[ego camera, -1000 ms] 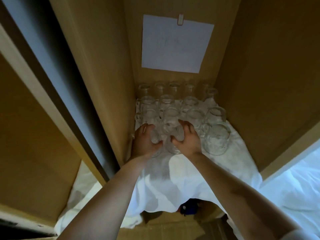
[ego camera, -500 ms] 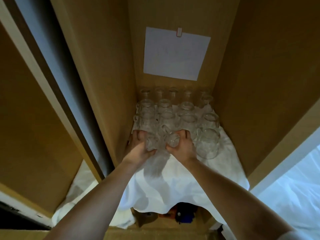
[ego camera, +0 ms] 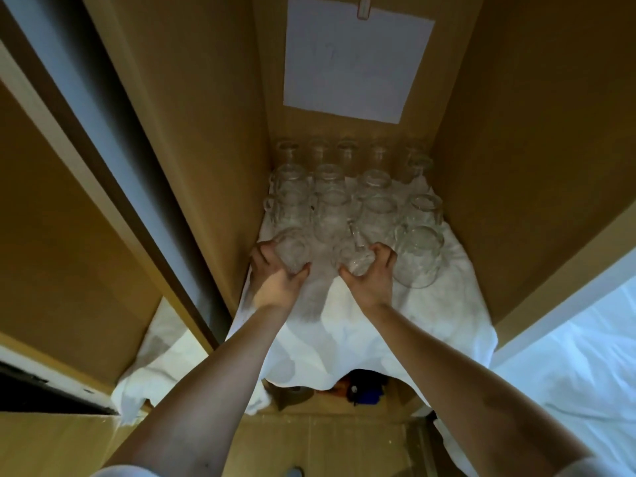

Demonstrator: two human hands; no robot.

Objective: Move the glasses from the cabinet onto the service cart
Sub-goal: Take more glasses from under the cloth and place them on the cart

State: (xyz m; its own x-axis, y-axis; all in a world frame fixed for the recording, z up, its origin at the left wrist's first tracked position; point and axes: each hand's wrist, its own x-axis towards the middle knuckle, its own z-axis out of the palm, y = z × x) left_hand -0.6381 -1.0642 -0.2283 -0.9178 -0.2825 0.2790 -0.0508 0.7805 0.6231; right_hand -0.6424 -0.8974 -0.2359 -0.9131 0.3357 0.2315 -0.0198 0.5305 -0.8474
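Several clear glass mugs stand upside down in rows on a white cloth [ego camera: 361,325] inside a wooden cabinet [ego camera: 206,132]. My left hand [ego camera: 275,280] grips a front-row glass [ego camera: 292,251] at the left. My right hand [ego camera: 370,280] grips the neighbouring front-row glass [ego camera: 356,256], which is tilted with its handle up. A larger mug [ego camera: 418,256] stands just right of my right hand. The service cart is out of view.
A white paper sheet [ego camera: 354,60] is clipped to the cabinet's back wall. The cabinet's side walls close in on both sides. A door edge [ego camera: 113,160] runs on the left. Under the shelf lie a tape roll [ego camera: 294,395] and a blue object [ego camera: 366,390]. White fabric [ego camera: 578,366] lies at the right.
Both hands closed round the two front glasses. The right hand's glass tipped, handle up. The camera view shifted a little.
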